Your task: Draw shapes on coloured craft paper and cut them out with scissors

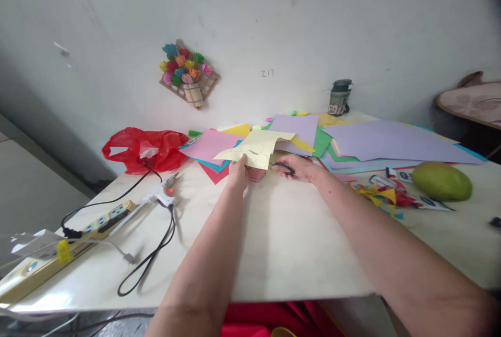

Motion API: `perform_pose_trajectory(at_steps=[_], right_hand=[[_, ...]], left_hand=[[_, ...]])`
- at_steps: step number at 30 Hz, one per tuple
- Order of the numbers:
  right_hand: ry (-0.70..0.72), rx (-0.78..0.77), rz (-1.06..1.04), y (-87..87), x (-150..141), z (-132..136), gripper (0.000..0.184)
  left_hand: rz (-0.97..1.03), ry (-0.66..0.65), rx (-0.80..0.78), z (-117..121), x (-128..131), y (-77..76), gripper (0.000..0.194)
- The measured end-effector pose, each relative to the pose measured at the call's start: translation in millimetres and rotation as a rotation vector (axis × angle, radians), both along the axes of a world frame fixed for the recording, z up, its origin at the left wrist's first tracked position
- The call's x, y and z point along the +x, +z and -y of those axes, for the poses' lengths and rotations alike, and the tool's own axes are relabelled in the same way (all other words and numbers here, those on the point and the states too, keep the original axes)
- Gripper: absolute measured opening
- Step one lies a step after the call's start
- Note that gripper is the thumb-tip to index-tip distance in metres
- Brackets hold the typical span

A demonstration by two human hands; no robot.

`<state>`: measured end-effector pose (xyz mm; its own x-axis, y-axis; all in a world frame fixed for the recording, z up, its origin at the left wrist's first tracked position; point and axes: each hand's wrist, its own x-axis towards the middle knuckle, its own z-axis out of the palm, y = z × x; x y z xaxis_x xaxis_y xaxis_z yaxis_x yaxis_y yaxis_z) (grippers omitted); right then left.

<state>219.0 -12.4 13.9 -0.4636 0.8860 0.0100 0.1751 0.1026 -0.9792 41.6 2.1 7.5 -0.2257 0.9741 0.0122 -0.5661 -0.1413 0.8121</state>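
My left hand (239, 171) grips the lower edge of a pale yellow paper sheet (270, 141), thumb on top and fingers underneath. Round outlines are drawn on the sheet, near my thumb. At the sheet's right edge, my right hand (296, 168) is closed round dark-handled scissors (285, 167); their blades are mostly hidden at the paper. Behind the sheet lie a pink paper (213, 145) and a lilac paper (301, 127), with blue, red, green and yellow sheets partly under them.
To the left are a red plastic bag (168, 144), a glue gun (166, 193) with a looped cord and a power strip (94, 227). On the right are a large lilac sheet (391, 141), a green mango-like fruit (442, 181), glue tubes and scraps (378, 195). A tumbler (340, 98) stands behind.
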Motion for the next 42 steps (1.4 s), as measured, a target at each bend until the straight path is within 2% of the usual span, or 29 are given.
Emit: perform_pose_trajectory(at_steps=[7,13,17,20,24,31,37,42], right_hand=[[-0.037,-0.024,0.013,6.3,-2.9,5.6,0.024],[-0.028,-0.037,0.021,4.8,-1.1,3.9,0.018],[-0.01,-0.026,0.046,4.4,0.6,3.0,0.022],[-0.006,-0.009,0.062,4.0,1.4,2.6,0.027],[0.0,-0.013,0.064,1.3,2.4,1.7,0.033],[0.045,-0.055,0.028,1.1,3.2,3.4,0.029],[0.033,-0.107,0.023,4.1,2.1,6.0,0.023],[0.08,-0.068,-0.011,3.4,3.1,4.6,0.022]], left_hand=[[-0.019,-0.008,0.024,-0.2,-1.5,-1.8,0.014],[-0.028,-0.015,0.057,-6.6,-4.9,-10.9,0.017],[-0.109,-0.013,0.082,-11.4,-10.5,-18.2,0.022],[-0.181,-0.007,0.031,-13.2,-15.0,-20.5,0.026],[-0.23,-0.014,-0.027,-11.7,-16.6,-18.7,0.028],[-0.144,-0.041,0.02,-6.0,-10.5,-13.0,0.02],[-0.214,-0.194,-0.096,1.2,-11.7,-8.0,0.032],[-0.287,-0.188,-0.086,2.2,-11.5,-6.8,0.036]])
